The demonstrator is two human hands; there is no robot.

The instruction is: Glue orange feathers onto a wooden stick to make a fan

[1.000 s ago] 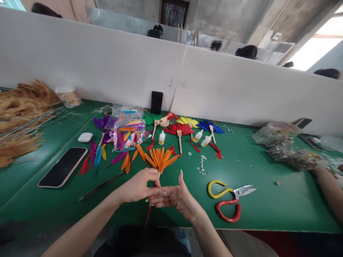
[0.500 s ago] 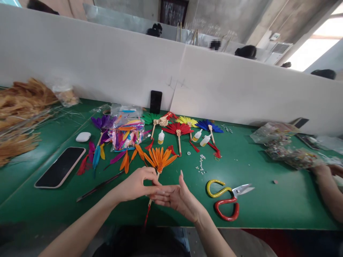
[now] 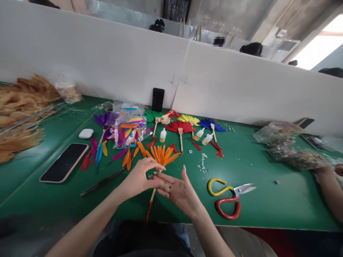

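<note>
Above the wooden handle of an orange feather fan (image 3: 162, 155), my two hands meet. My left hand (image 3: 138, 178) has its thumb and fingers apart, with the thumb against the fingers of the other hand. Palm up, my right hand (image 3: 180, 196) stretches out its fingers, and nothing shows in its palm. The fan lies on the green table with its handle partly hidden under my hands. A red cord (image 3: 149, 210) hangs from the handle's end. Loose orange feathers (image 3: 128, 159) lie left of the fan.
Yellow-and-red-handled scissors (image 3: 232, 196) lie at right, by small white beads (image 3: 203, 163). Glue bottles (image 3: 163, 135) and red (image 3: 180, 126) and blue (image 3: 211, 125) fans lie behind. A phone (image 3: 64, 162) and a dark slender tool (image 3: 103, 182) are at left. Another person's arm (image 3: 328, 189) reaches in from the right.
My left hand's thumb and forefinger have spread apart from their pinch at my right hand's fingers. My right hand stays palm up. The view has shifted slightly.
</note>
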